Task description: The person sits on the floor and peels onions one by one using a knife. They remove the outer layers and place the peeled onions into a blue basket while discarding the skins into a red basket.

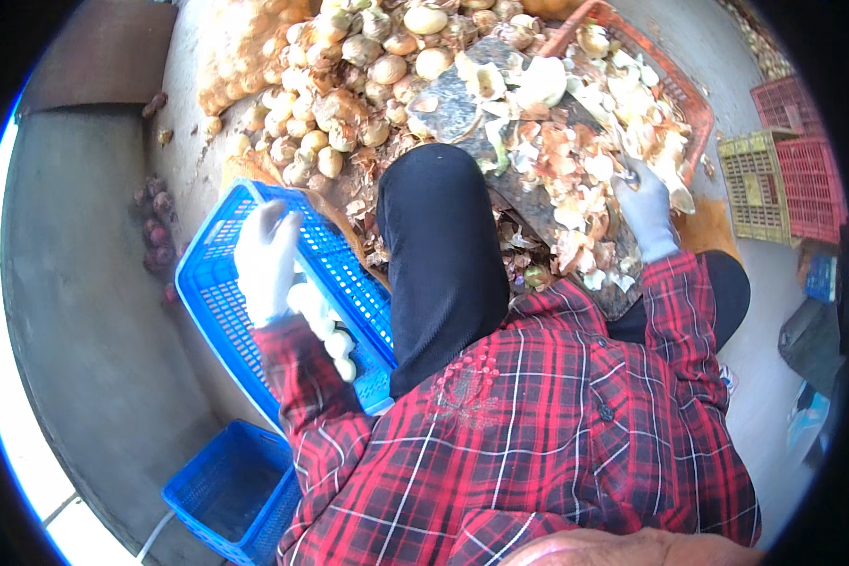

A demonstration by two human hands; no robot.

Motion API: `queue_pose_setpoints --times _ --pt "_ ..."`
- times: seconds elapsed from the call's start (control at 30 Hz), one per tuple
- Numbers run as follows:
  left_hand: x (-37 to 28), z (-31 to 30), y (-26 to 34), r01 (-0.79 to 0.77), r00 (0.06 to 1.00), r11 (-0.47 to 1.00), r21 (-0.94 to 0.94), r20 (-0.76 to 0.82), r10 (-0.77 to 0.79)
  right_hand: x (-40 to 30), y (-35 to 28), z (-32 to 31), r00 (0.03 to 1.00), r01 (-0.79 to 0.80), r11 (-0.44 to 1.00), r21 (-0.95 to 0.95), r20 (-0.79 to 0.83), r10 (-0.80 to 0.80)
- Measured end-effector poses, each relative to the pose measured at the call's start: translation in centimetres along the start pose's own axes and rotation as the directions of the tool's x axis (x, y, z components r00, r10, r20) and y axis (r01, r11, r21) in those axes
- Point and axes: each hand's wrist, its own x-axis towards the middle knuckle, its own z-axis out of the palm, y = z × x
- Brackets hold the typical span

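Note:
My left hand [267,262], in a pale glove, is over the blue plastic crate [209,297]. Its fingers are blurred, and whether they hold anything cannot be made out. Peeled white onions [338,344] lie inside that crate, partly hidden by my left forearm. My right hand [642,205], in a grey-white glove, closes around a small tool with a metallic part, perhaps a knife, over a heap of onion peels [562,166]. A grey stone-like board [442,106] lies under some peels, with unpeeled onions [388,69] piled beyond it.
An orange-red crate [693,106] full of peels stands at the upper right. A mesh sack of onions [237,49] lies at the upper left. A smaller blue crate [233,481] sits at the lower left, red onions [159,237] by the wall, and yellow [753,187] and red crates [810,187] at the right.

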Motion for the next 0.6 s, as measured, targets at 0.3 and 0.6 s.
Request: queue_pose_setpoints --times 0.3,0.6 --pt "10.6 17.1 -10.8 0.0 0.877 0.989 0.151 0.476 -0.072 -1.7 -2.7 -2.2 1.0 0.011 1.0 0.002 -0.013 -0.011" --pt "18.5 18.9 -17.6 0.128 0.936 0.989 -0.078 0.34 -0.094 -1.9 -5.3 -3.5 0.988 -0.156 0.988 -0.003 0.01 0.156"
